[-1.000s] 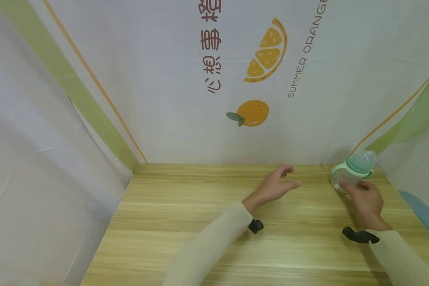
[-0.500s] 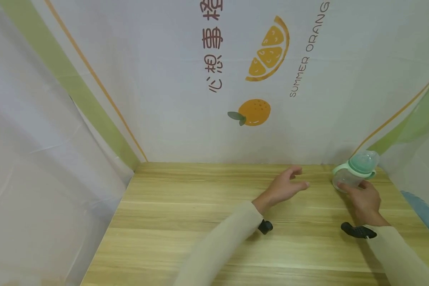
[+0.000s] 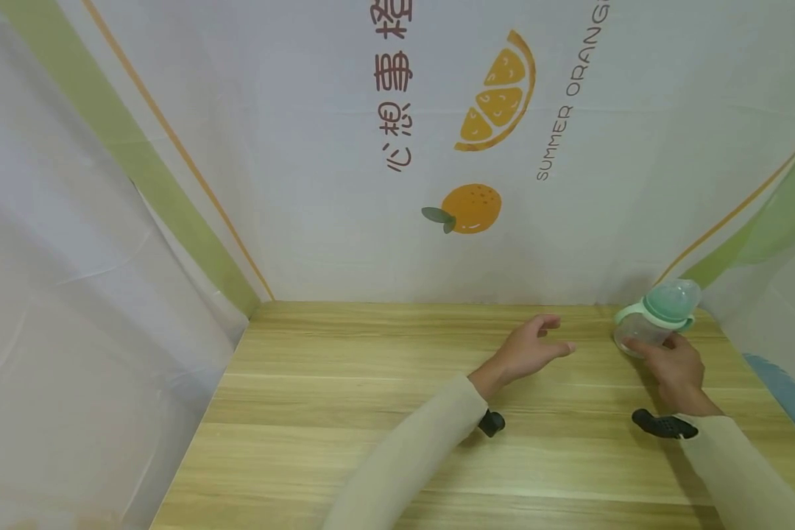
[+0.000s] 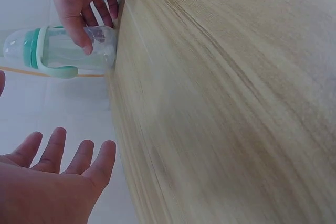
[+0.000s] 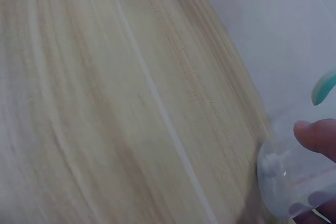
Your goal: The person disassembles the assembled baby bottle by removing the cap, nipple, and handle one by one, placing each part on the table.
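Note:
A clear baby bottle [image 3: 669,303] with a mint-green collar, two side handles and a transparent cap stands upright near the table's far right corner. My right hand [image 3: 681,374] grips its lower body, thumb on one side and fingers on the other. In the left wrist view the bottle [image 4: 55,51] meets the tabletop at its base. The right wrist view catches just the thumb [image 5: 320,137], some fingertips and the bottle's lower part [image 5: 286,177]. To the left of the bottle, apart from it, my left hand [image 3: 523,349] hovers with fingers spread and nothing in them.
The wood-grain table [image 3: 344,412] ends at a white curtain [image 3: 331,221] printed with oranges and lettering. More curtain hangs along the left and right sides. A black strap [image 3: 665,425] sits on the right wrist, and another black device [image 3: 492,422] on the left.
My left hand has shifted a little to the right toward the bottle, then nearly stopped. The right hand keeps its grip on the baby bottle, which stays in place.

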`<state>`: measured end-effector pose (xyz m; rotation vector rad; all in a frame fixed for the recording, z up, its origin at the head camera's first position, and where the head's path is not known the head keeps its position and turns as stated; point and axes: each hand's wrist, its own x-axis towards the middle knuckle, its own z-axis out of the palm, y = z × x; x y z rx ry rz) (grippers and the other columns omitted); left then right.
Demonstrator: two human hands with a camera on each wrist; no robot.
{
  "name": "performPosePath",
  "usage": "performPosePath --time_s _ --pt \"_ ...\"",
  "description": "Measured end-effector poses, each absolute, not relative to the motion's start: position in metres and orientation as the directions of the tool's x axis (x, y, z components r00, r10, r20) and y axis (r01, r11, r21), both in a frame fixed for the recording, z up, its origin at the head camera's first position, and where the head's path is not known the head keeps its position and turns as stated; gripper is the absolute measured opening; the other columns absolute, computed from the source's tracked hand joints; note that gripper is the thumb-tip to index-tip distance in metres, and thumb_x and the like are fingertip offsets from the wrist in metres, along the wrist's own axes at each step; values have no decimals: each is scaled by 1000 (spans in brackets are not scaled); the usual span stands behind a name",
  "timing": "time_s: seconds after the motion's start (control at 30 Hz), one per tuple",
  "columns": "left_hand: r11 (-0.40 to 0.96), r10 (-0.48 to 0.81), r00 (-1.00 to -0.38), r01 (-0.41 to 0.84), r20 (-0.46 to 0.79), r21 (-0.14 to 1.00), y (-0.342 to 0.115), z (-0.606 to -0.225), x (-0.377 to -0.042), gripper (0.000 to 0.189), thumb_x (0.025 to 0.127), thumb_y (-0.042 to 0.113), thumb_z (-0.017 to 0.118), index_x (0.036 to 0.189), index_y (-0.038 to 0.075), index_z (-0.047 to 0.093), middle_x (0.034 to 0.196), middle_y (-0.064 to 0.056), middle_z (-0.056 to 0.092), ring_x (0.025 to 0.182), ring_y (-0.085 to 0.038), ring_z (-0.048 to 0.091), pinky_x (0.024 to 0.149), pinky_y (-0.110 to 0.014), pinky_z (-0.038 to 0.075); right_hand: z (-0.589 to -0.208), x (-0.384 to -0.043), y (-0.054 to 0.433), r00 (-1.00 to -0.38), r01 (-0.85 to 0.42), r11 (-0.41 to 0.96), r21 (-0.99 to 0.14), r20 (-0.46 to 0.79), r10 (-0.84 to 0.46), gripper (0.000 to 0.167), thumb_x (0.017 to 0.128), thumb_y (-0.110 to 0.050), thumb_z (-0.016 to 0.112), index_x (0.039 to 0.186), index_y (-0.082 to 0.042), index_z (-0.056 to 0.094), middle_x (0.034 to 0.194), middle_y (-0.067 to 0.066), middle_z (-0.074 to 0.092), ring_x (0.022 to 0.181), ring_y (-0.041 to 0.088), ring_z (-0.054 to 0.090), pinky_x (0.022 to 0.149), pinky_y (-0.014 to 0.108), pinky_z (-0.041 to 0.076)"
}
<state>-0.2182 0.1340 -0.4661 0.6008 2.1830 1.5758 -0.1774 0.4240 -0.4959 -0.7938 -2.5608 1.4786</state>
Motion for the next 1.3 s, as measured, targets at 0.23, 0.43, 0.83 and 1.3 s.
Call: performPosePath --time_s 0.23,0.43,0.83,1.3 --pt "284 538 -842 128 -48 950 139 -469 -219 62 104 42 76 160 25 56 155 19 57 147 -9 50 113 -34 49 -495 -174 419 -872 389 393 -833 -195 449 95 106 -46 70 170 8 26 172 33 31 149 49 37 102 49 46" --pt "286 527 -849 136 -37 949 146 -471 -219 62 103 39 78 159 24 57 153 19 59 145 -9 51 111 -32 49 -492 -171 408 -879 383 400 -833 -195 436 93 105 -41 72 167 11 28 170 36 32 152 54 33 119 66 36" --pt "313 518 -855 188 -1 931 156 -469 -216 60 102 36 79 157 20 61 152 17 62 143 -10 55 109 -32 51 -491 -165 391 -906 348 374 -860 -205 370 91 103 -31 79 167 11 29 171 35 30 155 56 28 124 69 27" --pt "321 527 -849 247 44 914 162 -475 -217 58 102 34 79 155 19 62 152 15 63 140 -12 58 105 -31 52 -498 -157 371 -948 270 367 -890 -179 264 90 100 -28 83 165 11 33 165 39 38 151 52 34 119 69 31"
